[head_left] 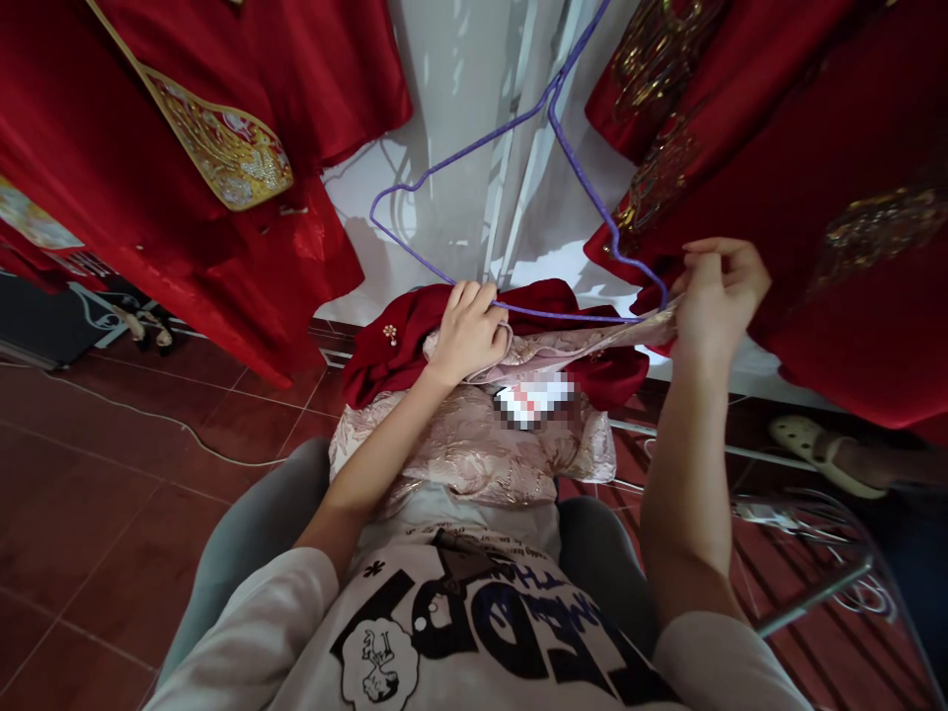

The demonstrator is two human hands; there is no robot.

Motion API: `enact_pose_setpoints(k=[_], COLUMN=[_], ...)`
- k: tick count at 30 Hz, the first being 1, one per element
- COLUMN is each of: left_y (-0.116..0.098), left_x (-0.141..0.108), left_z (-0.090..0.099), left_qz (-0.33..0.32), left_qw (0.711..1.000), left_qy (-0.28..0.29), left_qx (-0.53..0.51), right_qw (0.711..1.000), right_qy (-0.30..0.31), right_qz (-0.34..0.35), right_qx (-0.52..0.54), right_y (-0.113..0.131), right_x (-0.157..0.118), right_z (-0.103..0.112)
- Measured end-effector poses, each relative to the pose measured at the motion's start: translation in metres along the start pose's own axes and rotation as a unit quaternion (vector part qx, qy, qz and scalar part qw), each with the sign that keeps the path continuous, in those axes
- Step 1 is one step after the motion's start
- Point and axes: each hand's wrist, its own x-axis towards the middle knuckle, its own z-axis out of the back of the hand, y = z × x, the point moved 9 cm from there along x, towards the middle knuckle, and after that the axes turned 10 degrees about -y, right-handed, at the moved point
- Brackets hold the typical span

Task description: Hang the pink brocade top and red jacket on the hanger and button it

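A pink brocade garment with a gold sheen lies across my lap, its upper edge pulled up and stretched sideways. My left hand is closed on that edge, its fingers over the bottom bar of a purple wire hanger. At the other end of the stretched edge, my right hand pinches the fabric near the hanger's right corner. The hanger stands upright, hook upward, its top out of view. Under the brocade lies a dark red garment with a small gold ornament. A blurred white-and-red patch rests on the brocade.
Red embroidered garments hang at left and right, before a pale wall. A cable crosses the red tiled floor. At right are a metal-framed chair and another person's foot in a cream clog.
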Motion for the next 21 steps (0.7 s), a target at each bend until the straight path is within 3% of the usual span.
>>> enact_pose_setpoints(k=[8,16,21], left_y=[-0.003,-0.021,-0.025], left_x=[0.007,0.023,0.032], left_z=[-0.006,-0.025,-0.043], left_qz=[-0.016,-0.06,-0.07], left_qw=[0.999,0.993,0.986], left_qy=[0.031,0.089,0.132], left_qx=[0.005,0.039,0.077], right_qw=[0.978,0.962,0.96], right_qy=[0.055,0.063,0.055], right_qz=[0.16,0.186,0.192], right_qx=[-0.122,-0.189,-0.195], right_y=[0.036,0.045,0.034], right_x=[0.011,0.026,0.035], right_z=[-0.04,-0.076,-0.08])
